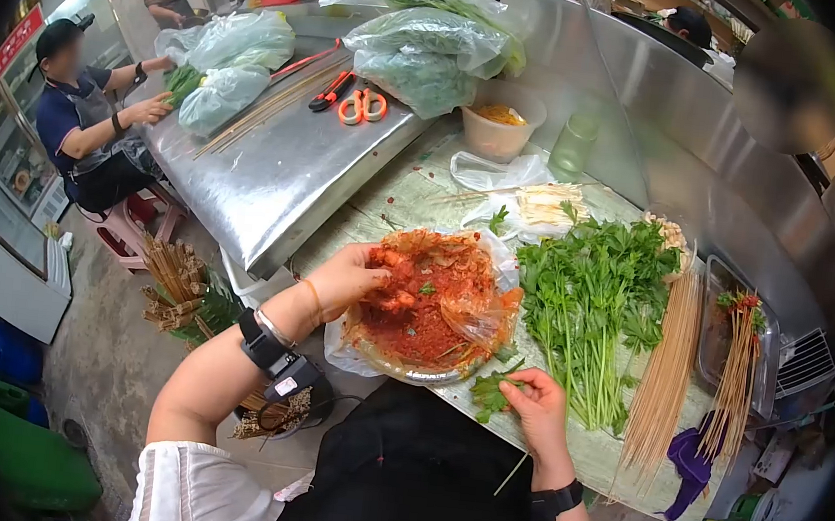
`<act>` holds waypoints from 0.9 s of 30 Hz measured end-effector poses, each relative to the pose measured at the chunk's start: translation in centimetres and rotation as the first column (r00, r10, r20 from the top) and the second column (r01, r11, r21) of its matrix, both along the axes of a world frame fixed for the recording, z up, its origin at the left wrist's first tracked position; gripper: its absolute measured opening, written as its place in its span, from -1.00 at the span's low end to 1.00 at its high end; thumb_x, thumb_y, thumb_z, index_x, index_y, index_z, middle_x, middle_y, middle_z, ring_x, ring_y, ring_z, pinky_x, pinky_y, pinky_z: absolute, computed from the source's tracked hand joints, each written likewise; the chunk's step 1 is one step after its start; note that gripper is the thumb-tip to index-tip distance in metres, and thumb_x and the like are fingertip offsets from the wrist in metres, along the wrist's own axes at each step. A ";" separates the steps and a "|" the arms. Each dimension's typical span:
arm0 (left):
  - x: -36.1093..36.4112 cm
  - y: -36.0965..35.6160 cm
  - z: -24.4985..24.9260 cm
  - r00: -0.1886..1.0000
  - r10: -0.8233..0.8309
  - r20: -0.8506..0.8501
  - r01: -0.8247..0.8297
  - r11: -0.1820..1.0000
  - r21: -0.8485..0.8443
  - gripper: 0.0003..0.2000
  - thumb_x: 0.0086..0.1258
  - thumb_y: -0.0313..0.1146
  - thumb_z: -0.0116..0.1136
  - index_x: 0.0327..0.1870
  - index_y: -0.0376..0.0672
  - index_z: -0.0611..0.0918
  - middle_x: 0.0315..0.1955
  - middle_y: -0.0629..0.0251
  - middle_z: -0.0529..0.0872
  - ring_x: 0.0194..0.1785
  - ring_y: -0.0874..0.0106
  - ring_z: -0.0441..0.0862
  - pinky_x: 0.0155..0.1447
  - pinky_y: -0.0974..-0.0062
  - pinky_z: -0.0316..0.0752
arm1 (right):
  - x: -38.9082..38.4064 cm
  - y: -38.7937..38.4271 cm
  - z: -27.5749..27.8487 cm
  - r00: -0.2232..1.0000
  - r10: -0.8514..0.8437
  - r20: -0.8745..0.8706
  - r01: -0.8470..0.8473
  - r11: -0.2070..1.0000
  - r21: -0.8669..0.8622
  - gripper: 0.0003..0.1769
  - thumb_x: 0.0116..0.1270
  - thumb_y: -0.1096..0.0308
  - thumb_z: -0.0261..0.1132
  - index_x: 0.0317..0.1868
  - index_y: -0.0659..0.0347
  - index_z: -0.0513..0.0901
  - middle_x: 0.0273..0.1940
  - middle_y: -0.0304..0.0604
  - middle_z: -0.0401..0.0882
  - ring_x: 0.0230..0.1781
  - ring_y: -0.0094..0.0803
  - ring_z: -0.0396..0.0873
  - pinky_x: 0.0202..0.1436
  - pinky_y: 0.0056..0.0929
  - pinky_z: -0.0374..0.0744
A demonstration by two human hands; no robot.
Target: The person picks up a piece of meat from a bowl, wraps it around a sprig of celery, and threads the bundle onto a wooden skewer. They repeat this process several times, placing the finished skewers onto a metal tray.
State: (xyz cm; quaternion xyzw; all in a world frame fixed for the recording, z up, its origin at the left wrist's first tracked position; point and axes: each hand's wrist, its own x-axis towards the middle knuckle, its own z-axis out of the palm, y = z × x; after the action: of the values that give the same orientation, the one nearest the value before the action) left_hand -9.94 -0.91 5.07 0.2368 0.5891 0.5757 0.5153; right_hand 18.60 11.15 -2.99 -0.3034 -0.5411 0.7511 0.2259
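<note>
My left hand (360, 280) reaches over a bowl of red, sauce-coated food (426, 332), its fingertips red and in the mixture; whether they pinch a piece is hard to make out. Close to the table's front edge, my right hand (536, 408) is closed on a leafy green sprig (491, 396), whose thin stem hangs below the palm. Right of the bowl lies a big pile of leafy green stalks (589, 307). Beside that pile are long thin wooden skewers (663, 375). White enoki-like strands (548, 205) lie behind the greens.
Filled skewers (731, 376) rest by a clear tray (726, 290) and purple item (691, 468). Behind are a plastic tub (501, 123), green glass (575, 143), orange-handled scissors (362, 107) and bagged greens (433, 46). A seated person (84, 118) handles greens at the steel table (264, 181).
</note>
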 end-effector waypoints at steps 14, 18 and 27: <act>3.5 0.2 -1.8 0.732 0.095 -0.674 0.043 0.982 0.185 -0.79 0.24 -0.56 0.01 -0.12 -0.36 0.57 -0.33 0.35 0.66 -0.25 0.64 0.52 -0.13 0.63 0.46 | 0.0 2.0 7.9 0.991 0.115 -0.067 -0.091 0.953 0.289 -0.84 0.08 0.68 0.27 -0.29 0.35 0.57 -0.23 -0.24 0.45 -0.16 -0.57 0.45 -0.05 -0.61 0.45; 5.8 0.8 -2.9 0.981 0.115 -0.155 -0.067 0.955 0.288 -0.76 0.37 -0.35 0.02 -0.11 -0.35 0.57 -0.33 0.32 0.67 -0.24 0.61 0.55 -0.13 0.61 0.49 | -2.9 0.9 10.6 0.956 0.291 -0.030 -0.264 0.902 0.341 -0.86 0.08 0.64 0.27 -0.31 0.31 0.58 -0.28 -0.26 0.48 -0.32 -0.54 0.49 -0.20 -0.63 0.49; 7.9 -0.5 -1.8 0.916 -0.064 0.397 -0.050 0.961 0.270 -0.77 0.31 -0.49 0.09 -0.02 -0.25 0.55 -0.14 0.31 0.62 -0.12 0.49 0.60 -0.05 0.52 0.55 | -7.2 0.5 10.3 0.976 0.188 0.111 -0.187 0.458 0.869 -0.84 -0.04 0.57 0.31 -0.38 0.29 0.56 -0.33 -0.12 0.55 -0.32 -0.22 0.56 -0.25 -0.40 0.52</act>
State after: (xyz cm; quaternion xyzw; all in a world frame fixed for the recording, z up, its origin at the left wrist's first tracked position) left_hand -2.03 -1.46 3.29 0.1848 0.3842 0.6864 0.5892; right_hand 11.43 11.61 7.31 -0.0843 -0.8773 0.3912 0.2649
